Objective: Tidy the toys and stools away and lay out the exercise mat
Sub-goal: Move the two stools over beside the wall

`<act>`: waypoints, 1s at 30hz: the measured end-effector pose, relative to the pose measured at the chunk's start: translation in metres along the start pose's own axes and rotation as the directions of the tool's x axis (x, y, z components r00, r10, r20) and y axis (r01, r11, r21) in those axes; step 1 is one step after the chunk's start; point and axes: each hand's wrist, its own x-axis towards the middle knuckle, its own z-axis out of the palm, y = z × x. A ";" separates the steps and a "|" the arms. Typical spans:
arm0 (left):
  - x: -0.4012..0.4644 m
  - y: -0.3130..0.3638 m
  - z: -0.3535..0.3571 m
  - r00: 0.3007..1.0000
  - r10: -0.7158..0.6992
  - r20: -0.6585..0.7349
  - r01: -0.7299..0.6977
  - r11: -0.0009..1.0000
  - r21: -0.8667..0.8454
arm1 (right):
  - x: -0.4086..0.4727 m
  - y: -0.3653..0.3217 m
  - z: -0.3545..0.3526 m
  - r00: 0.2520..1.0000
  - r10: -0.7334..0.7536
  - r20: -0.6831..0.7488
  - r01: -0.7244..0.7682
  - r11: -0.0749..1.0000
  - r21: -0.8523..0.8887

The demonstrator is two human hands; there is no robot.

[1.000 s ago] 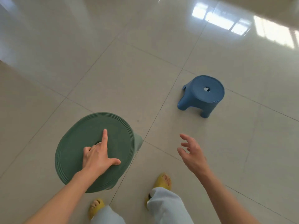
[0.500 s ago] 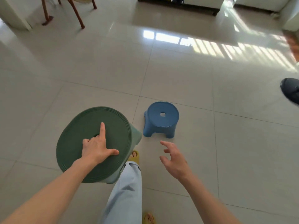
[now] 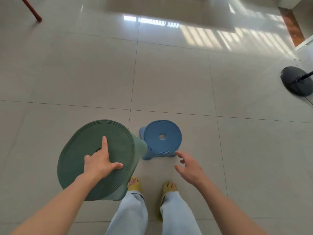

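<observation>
A round green stool (image 3: 79,146) hangs tilted at lower left, off the floor. My left hand (image 3: 100,162) holds it from above: some fingers are hooked into its middle hole, the index finger lies straight on the seat and the thumb is spread. A smaller blue stool (image 3: 152,141) with a square hole in its seat stands on the tiles just right of the green one. My right hand (image 3: 189,168) hovers with fingers spread and relaxed, its fingertips close to the blue stool's near right rim, holding nothing.
My feet in yellow slippers (image 3: 134,184) stand right behind the blue stool. A black round stand base (image 3: 296,82) with a pole sits at the right edge. A reddish wooden leg (image 3: 33,13) shows at top left. Glossy floor tiles stretch ahead.
I have stepped up to the blue stool, which now sits just before my feet. My right hand has come near its rim. The left hand still carries the green stool.
</observation>
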 end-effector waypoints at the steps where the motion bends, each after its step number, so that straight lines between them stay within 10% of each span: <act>1: 0.010 0.001 0.001 1.000 -0.006 0.005 0.006 1.000 -0.001 | 0.013 -0.001 -0.003 1.000 0.004 0.010 -0.004 1.000 -0.004; 16: 0.141 -0.008 0.113 0.939 -0.336 0.070 0.343 0.924 -0.168 | 0.281 0.069 0.073 0.955 0.093 0.283 -0.005 0.955 -0.295; 30: 0.163 -0.006 0.152 0.901 -0.429 0.064 0.432 0.874 -0.225 | 0.339 0.102 0.090 0.941 0.085 0.328 0.100 0.855 -0.509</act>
